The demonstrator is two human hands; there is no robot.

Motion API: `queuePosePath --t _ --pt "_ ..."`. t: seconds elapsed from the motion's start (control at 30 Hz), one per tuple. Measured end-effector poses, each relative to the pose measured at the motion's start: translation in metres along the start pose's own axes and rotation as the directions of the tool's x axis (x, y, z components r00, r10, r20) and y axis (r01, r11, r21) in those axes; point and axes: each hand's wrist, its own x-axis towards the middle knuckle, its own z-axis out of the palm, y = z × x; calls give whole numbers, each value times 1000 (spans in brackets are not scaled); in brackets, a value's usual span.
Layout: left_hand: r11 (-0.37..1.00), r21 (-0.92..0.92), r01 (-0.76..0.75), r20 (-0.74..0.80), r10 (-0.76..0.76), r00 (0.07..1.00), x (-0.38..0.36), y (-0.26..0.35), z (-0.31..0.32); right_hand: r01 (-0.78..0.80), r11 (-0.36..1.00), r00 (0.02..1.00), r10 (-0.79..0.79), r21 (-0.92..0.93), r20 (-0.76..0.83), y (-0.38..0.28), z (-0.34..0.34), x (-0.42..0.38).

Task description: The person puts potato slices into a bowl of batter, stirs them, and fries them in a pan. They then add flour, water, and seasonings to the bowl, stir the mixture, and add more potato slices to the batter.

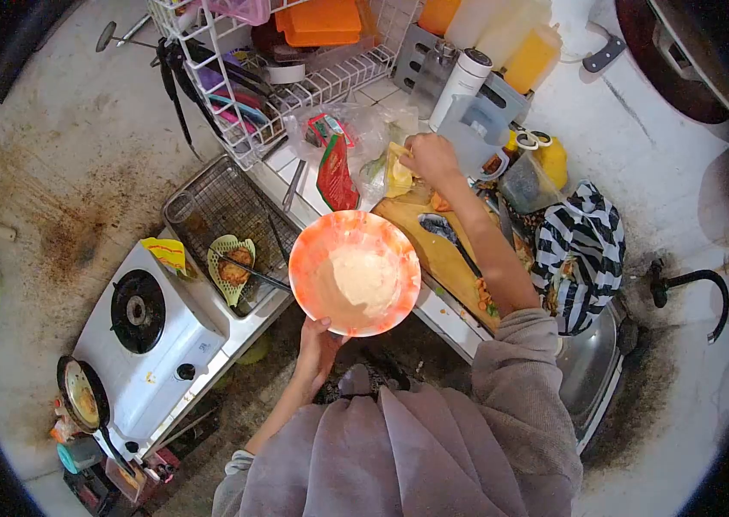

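My left hand grips the near rim of an orange-and-white bowl, thumb at the edge. Pale, creamy batter lies inside it. Farther off, my right hand reaches over the counter with its fingers closed at the edge of a small yellow packet; what the fingertips pinch is partly hidden. Beside that packet are a clear plastic bag and a red-and-green packet. A wooden cutting board lies under my right forearm, with a dark-handled spoon and chopped orange bits on it.
To the left stands a white gas stove with a small frying pan at its far side. A wire rack tray holds a green slotted spatula with a fried patty. A dish rack, bottles and a striped bag surround the counter.
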Motion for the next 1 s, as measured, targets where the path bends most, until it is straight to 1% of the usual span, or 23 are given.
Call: queuePosePath --t 0.03,0.07,0.1,0.17,0.2,0.23,0.27,0.3,0.33,0.37,0.4,0.47,0.53,0.6,0.63,0.7,0.73,0.77,0.8,0.87,0.93,1.0 --pt "1000 -8 -22 18 23 1000 1 0 0 -23 986 999 30 163 -40 -1 -10 -4" --pt "999 -19 -43 30 43 999 0 -1 0 -39 945 995 65 325 -69 -4 -18 -10" --pt "999 -25 -40 19 41 999 -1 -1 0 -36 944 997 58 328 -59 -12 -32 -19" --pt "998 -40 -55 -23 54 998 -4 4 3 16 820 998 -46 572 37 -33 -65 -45" --pt "997 -46 -56 -33 54 998 -5 5 2 20 818 998 -55 574 43 -43 -72 -57" --pt "997 -44 -65 -21 64 998 -6 7 2 57 766 970 -195 640 147 -53 -78 -68" --pt "997 -39 -71 -10 71 997 -7 8 2 76 705 913 -334 705 235 -63 -79 -79" --pt "997 -39 -70 -15 69 997 -9 10 3 75 702 911 -337 708 238 -74 -77 -88" --pt "995 -19 -100 -2 100 995 -11 12 5 206 781 907 -379 590 184 -85 -73 -96" --pt "991 0 -132 13 132 991 -12 14 7 329 832 894 -427 447 136 -93 -70 -102" --pt "991 0 -130 12 130 991 -13 14 9 328 832 894 -427 448 136 -99 -62 -109" --pt "982 -23 -185 14 186 983 -15 15 10 442 874 893 -449 202 -10 -107 -44 -119" --pt "979 -21 -201 -5 201 980 -17 16 9 477 854 875 -484 206 -19 -105 -55 -121" --pt "977 -18 -214 -25 213 977 -17 15 7 483 826 868 -495 292 -36 -104 -67 -120" --pt "974 -34 -224 -23 223 974 -17 15 6 482 826 869 -494 293 -36 -104 -69 -120" --pt "972 -47 -232 -14 231 973 -16 15 4 544 816 839 -529 194 -128 -105 -71 -119" --pt "972 -46 -232 -11 232 973 -17 15 3 539 820 842 -523 191 -131 -104 -72 -115" --pt "971 -49 -234 -5 234 972 -16 15 2 409 892 912 -390 193 -129 -100 -73 -108" --pt "971 -51 -232 4 233 972 -16 16 2 271 943 960 -250 196 -124 -96 -74 -99" --pt "977 -74 -200 -38 198 980 -18 15 1 86 931 979 -12 355 -206 -67 -87 -77" --pt "982 -65 -179 -18 179 984 -20 14 -2 31 964 968 37 263 -248 -28 -72 -54" --pt "985 -52 -162 7 163 987 -18 17 -2 -33 975 998 45 220 -49 2 -41 -33"
